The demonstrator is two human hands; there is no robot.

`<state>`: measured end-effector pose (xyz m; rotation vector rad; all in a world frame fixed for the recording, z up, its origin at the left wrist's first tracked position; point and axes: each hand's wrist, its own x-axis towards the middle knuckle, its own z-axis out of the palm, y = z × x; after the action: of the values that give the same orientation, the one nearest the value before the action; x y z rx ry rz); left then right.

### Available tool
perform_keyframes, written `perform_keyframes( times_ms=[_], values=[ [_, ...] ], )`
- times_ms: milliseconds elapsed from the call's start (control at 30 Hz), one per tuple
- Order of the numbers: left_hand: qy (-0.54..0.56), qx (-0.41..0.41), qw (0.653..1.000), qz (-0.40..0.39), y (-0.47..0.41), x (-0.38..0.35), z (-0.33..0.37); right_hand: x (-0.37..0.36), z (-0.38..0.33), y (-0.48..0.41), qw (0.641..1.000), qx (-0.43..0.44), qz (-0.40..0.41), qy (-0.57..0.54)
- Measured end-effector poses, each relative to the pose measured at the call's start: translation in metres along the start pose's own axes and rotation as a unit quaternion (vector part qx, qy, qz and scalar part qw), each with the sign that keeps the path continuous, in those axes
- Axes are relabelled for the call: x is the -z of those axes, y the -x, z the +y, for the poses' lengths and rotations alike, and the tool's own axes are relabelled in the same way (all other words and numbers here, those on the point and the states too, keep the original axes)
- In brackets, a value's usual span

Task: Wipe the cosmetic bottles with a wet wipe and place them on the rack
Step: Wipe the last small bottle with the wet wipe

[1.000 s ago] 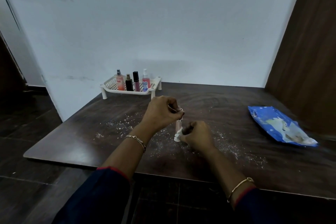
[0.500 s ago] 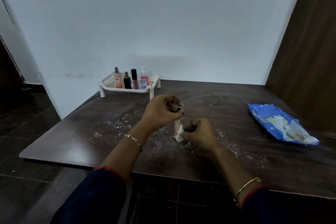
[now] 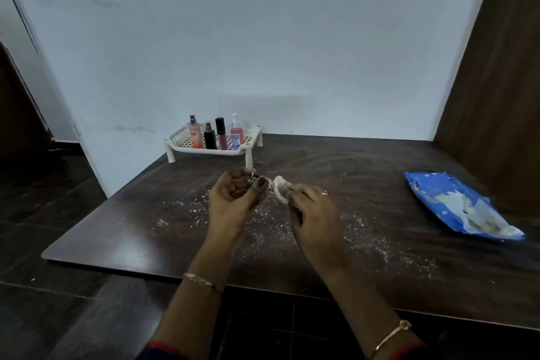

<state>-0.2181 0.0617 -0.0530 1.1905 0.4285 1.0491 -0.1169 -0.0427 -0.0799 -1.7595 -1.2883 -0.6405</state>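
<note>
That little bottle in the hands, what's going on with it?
A person is cleaning it. The left hand holds a small cosmetic bottle above the table, and the right hand rubs it with a white wet wipe. Four bottles already stand on the white rack by the wall. A blue wipes pack lies to the right.

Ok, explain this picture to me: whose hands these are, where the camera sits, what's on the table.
No machine here: a person wears a camera on the head, looking down at their own hands. The left hand holds a small cosmetic bottle, mostly hidden by fingers. The right hand presses a crumpled wet wipe against it. At the back of the dark table, a white rack holds four upright bottles. A blue wipes pack lies on the right. White specks litter the tabletop.
</note>
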Motion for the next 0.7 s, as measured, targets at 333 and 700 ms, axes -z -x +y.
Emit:
perform_keyframes(
  times_ms=[333,700],
  values=[
    [0.097,0.004,0.995,0.013,0.034,-0.005,-0.012,0.011,-0.003,0.013,0.996,0.073,0.004,0.05],
    [0.173,0.019,0.984,-0.036,0.027,-0.001,0.012,0.047,-0.004,-0.005,0.622,-0.449,-0.132,-0.628]
  ],
)
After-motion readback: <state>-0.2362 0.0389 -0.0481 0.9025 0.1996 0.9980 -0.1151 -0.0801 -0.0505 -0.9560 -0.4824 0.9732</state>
